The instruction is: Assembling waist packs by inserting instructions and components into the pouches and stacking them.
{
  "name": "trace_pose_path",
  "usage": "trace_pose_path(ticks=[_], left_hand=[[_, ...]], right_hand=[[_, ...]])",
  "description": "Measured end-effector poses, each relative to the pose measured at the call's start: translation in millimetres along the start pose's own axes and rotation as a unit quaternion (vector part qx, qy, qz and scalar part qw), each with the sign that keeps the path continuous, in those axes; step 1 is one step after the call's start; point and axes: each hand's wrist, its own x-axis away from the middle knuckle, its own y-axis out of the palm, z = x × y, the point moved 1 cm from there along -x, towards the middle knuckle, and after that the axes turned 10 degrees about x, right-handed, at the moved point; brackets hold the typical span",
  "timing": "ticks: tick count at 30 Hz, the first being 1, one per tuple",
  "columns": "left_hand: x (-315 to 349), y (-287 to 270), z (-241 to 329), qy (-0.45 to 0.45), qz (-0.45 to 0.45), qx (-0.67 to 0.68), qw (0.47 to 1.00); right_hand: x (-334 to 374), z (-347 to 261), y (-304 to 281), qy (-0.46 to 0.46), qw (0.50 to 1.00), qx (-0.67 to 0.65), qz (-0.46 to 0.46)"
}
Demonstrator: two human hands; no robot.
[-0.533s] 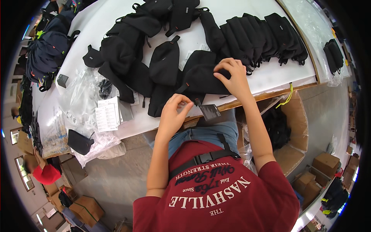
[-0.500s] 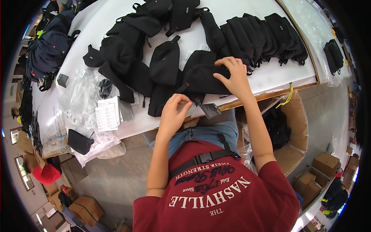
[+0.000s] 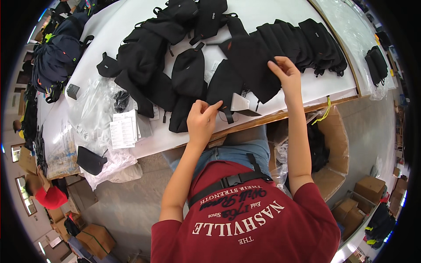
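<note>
A long white counter [image 3: 302, 94] fills the top of the view, with a grey floor below it. The left hand [image 3: 202, 117] is curled shut and pinches the near edge of a black pouch [image 3: 245, 65], next to its dangling strap [image 3: 226, 115]. The right hand [image 3: 286, 73] pinches the same pouch at its far side, fingers closed on the cloth. Held at two ends like this, the pouch lies spread and flat on the counter, right in front of the person. The cloth looks soft and dull, not shiny. A small white card [image 3: 239, 103] peeks out under its near edge. Just to the left lie more black pouches [image 3: 188, 72], rounded like teardrops, some on top of each other. Behind the right hand a neat row of black pouches [image 3: 313, 41] leans like books, maybe to keep them sorted. Further left sit crinkly clear plastic bags [image 3: 90, 111] and white paper slips [image 3: 123, 128]. An open brown cardboard box [image 3: 340, 153] stands on the floor, close to the right arm.
</note>
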Motion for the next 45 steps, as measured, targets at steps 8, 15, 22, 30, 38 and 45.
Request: trace_pose_path(ticks=[8, 15, 22, 30, 38, 45], left_hand=[[-30.0, -37.5, 28.9, -0.006, 0.155, 0.132, 0.979], [-17.4, -78.3, 38.6, 0.006, 0.279, 0.148, 0.949], [10.3, -71.9, 65.6, 0.099, 0.215, 0.052, 0.970], [31.5, -56.5, 68.7, 0.074, 0.128, 0.112, 0.983], [31.1, -51.2, 68.8, 0.016, 0.074, 0.193, 0.978], [14.4, -75.6, 70.1, 0.071, 0.118, 0.060, 0.989]], right_hand=[[-16.7, -6.8, 14.3, 0.109, 0.989, -0.090, 0.037], [17.2, -14.6, 45.3, -0.175, 0.952, 0.199, 0.154], [79.8, -56.0, 74.6, 0.106, 0.918, -0.175, -0.340], [96.1, -53.5, 69.0, 0.176, 0.866, -0.291, -0.368], [94.5, -53.0, 67.0, 0.164, 0.818, -0.372, -0.407], [78.5, -71.9, 46.9, -0.045, 0.912, -0.014, -0.407]])
